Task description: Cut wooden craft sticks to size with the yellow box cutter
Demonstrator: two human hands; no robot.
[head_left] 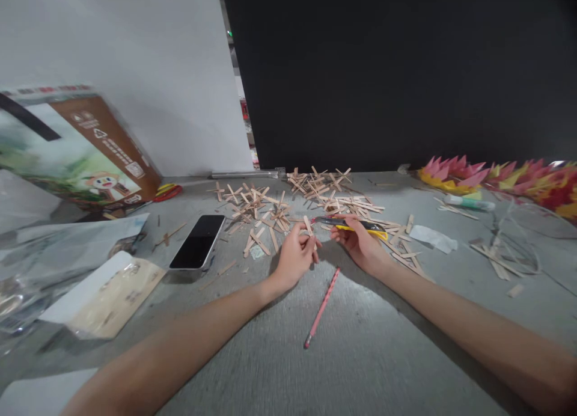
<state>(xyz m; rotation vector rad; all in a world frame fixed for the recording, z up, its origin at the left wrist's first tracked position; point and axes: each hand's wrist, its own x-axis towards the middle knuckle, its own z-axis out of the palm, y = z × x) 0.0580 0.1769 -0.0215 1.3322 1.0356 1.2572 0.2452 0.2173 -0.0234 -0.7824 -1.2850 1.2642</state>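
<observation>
My left hand (pixel 296 253) is closed on a small wooden craft stick (pixel 308 225), which pokes up between the fingertips. A yellow and black utility knife (pixel 365 226) is in my right hand (pixel 358 244), its tip end pointing left toward the stick. Whether the blade touches the wood I cannot tell. Just beyond both hands lies a loose heap of craft sticks (pixel 256 202), many of them crossed over one another. Below the hands a pink pencil (pixel 322 308) rests slanted on the grey table (pixel 279 356).
To the left lie a phone (pixel 198 241), plastic packets (pixel 112 296) and a printed bag (pixel 108 151) against the wall. On the right are a glue stick (pixel 469 202), a crumpled white paper (pixel 434 238), a coil of clear cord (pixel 536 241) and pink and yellow paper petals (pixel 455 172).
</observation>
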